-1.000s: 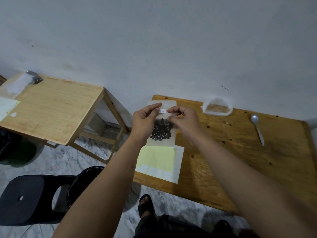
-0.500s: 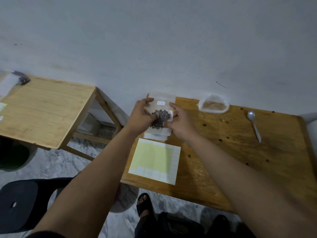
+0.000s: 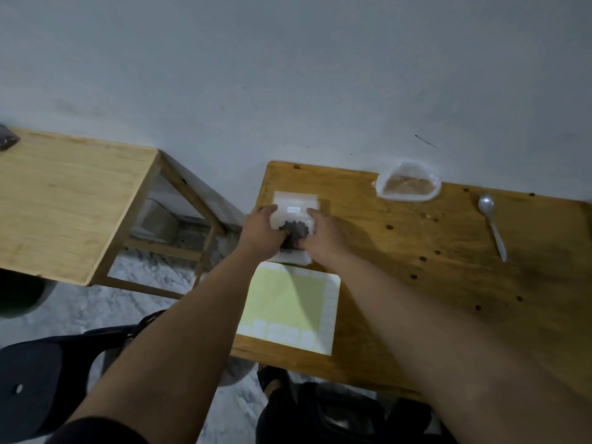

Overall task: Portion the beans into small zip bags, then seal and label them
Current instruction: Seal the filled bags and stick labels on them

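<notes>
The sticker sheet lies flat on the wooden surface, close to its near edge. Its middle is pale yellow-green, and white stickers run along its border. I take this sheet as the reference for all places.

Just beyond the far edge of the sheet is the small zip bag, held between both hands. The left hand grips the left side of the bag with curled fingers. The right hand grips the right side in the same way, so the bag is pinched from two sides. Dark beans sit together in the lower part of the bag, between the two hands. A small white label is on the clear upper part, above the beans. Under the bag a pale flat layer shows, touching the far edge of the sheet. I cannot tell what it is, and I cannot tell whether the bag rests on it or is a little above it.

Beyond the sheet and to the right, near the wall, lies a large plastic bag with something brown inside. Further to the right of the sheet a spoon lies on the surface, bowl toward the wall.

To the left of the sheet stands a second wooden table, apart from the surface. Left of the sheet and nearer to the person is a black stool on the floor.
</notes>
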